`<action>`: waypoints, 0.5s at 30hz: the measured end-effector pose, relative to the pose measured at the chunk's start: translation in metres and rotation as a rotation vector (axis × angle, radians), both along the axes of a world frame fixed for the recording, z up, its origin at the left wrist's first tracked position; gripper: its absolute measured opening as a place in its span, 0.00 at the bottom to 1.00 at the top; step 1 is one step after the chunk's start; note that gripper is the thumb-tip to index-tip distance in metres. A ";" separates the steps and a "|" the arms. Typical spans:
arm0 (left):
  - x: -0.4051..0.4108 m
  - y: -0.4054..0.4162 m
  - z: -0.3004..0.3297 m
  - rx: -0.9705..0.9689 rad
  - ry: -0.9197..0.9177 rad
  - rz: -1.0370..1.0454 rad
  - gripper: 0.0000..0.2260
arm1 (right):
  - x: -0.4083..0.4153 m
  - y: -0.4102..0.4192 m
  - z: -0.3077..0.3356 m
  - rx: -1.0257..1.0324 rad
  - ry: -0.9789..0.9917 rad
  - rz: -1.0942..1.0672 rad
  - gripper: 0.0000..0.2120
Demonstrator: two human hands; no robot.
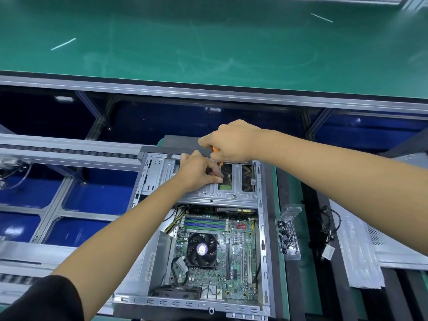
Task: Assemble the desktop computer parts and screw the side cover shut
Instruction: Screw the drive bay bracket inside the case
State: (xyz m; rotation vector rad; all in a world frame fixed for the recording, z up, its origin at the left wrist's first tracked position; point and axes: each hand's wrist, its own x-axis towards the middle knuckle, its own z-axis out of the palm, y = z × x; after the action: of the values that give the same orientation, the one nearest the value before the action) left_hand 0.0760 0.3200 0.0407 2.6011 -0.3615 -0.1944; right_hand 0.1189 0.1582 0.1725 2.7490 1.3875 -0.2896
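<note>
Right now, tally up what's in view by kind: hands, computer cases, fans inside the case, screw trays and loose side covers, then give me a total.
Hands: 2, left hand and right hand
Computer cases: 1, open computer case
Fans inside the case: 1, black fan
Screw trays: 1, clear screw tray
Loose side covers: 1, side cover
Total: 6

I can read nothing here: the barcode sticker (150, 266) on the computer case (262, 228) and the fan's round label (201, 248) are too blurred.
</note>
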 end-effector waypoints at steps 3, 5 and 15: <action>0.003 0.002 -0.001 -0.006 0.045 -0.039 0.04 | 0.000 -0.006 -0.001 0.014 0.019 -0.037 0.05; 0.003 0.003 -0.001 -0.024 0.063 -0.033 0.05 | 0.001 -0.009 -0.002 0.020 0.016 -0.047 0.05; 0.001 0.001 0.001 -0.243 0.075 -0.013 0.07 | -0.006 0.001 -0.002 -0.005 0.020 -0.122 0.08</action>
State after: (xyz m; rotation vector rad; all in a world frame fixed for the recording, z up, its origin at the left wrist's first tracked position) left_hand 0.0772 0.3206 0.0421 2.3457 -0.3523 -0.2359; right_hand 0.1131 0.1591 0.1703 2.8401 1.2231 -0.3266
